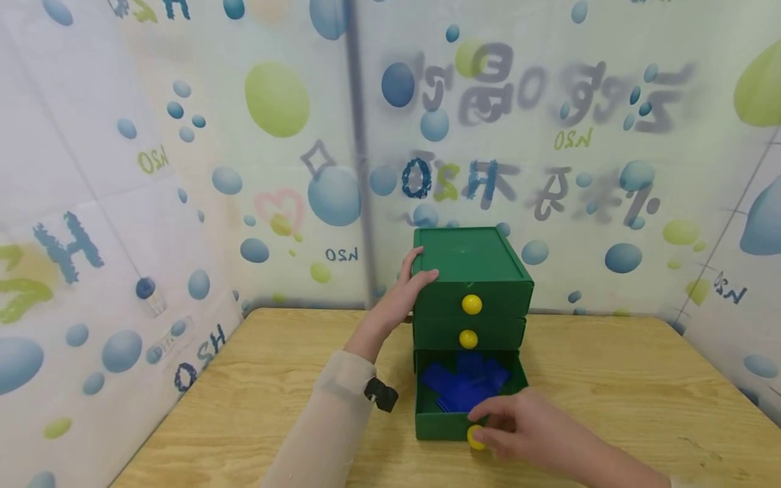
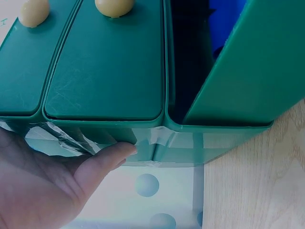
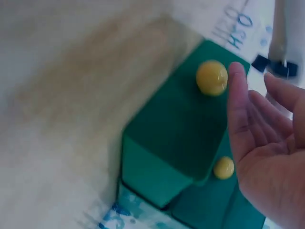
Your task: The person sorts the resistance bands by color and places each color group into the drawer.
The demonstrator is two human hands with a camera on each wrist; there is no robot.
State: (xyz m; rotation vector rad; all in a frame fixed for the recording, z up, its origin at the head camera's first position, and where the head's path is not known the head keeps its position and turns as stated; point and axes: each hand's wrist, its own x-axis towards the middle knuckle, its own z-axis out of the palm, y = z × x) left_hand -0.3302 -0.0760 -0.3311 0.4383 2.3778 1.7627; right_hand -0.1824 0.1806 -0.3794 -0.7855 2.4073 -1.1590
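Observation:
A green cabinet of three stacked drawers point(image 1: 470, 254) stands on the table, each drawer with a round yellow knob. Its bottom drawer point(image 1: 441, 427) is pulled out, and flat blue pieces point(image 1: 466, 390) lie in a loose heap inside. Against the cabinet's upper left side rests my left hand point(image 1: 398, 296), fingers extended along it and thumb apart. My right hand point(image 1: 537, 427) is at the bottom drawer's knob point(image 1: 475, 437), with the fingers loosely bent. In the right wrist view, the knob point(image 3: 211, 78) shows beside the index finger and is not enclosed by the hand.
The wooden table point(image 1: 610, 379) extends on both sides of the cabinet. Behind it hangs a pale curtain point(image 1: 329, 271) printed with blue and green spots and lettering. The upper two drawers are closed, with knobs point(image 1: 472, 304) facing front. A black device point(image 1: 381, 394) sits at my left wrist.

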